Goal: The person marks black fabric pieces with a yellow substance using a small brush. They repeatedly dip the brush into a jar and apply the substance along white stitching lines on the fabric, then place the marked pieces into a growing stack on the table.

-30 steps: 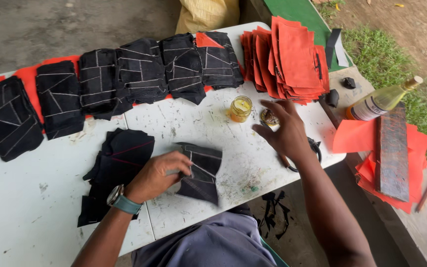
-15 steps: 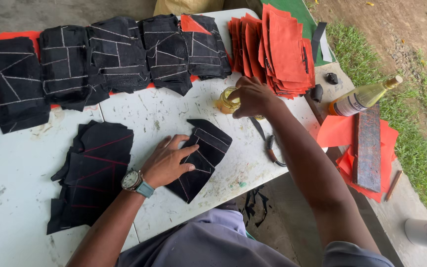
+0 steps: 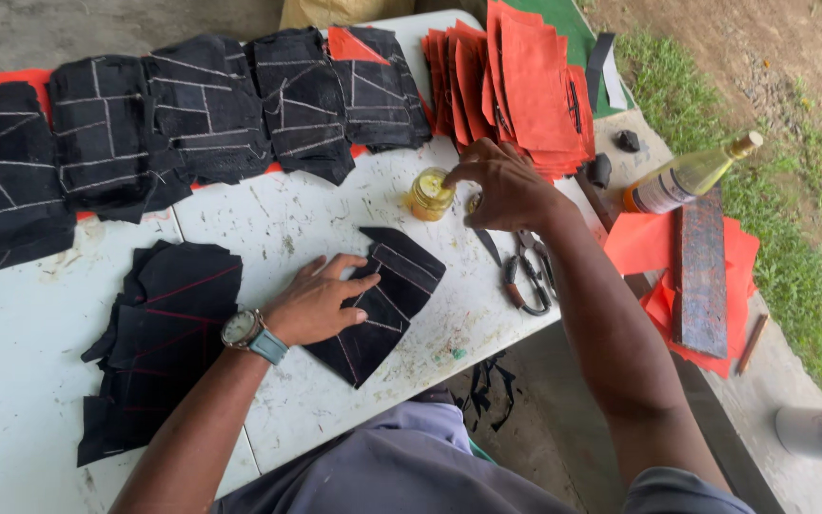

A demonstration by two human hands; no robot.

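Observation:
My left hand (image 3: 314,303) lies flat, fingers spread, on a black cloth piece with pale stitched lines (image 3: 387,295) on the white table (image 3: 268,224). A watch sits on that wrist. My right hand (image 3: 501,186) reaches forward, its fingertips dipping at the mouth of a small glass jar of yellow paste (image 3: 428,195). Whether something small is pinched in those fingers cannot be told.
A stack of black cloth pieces (image 3: 159,338) lies left of my left hand. Several stitched black pieces (image 3: 202,119) line the table's far side. Orange cloth squares (image 3: 525,86) are stacked at back right. Scissors (image 3: 525,276), a bottle (image 3: 687,176) and a dark wooden block (image 3: 699,271) lie to the right.
My right hand has come back from the table's right edge to the jar. My left hand has shifted on the black piece and flattened. The camera has tilted closer.

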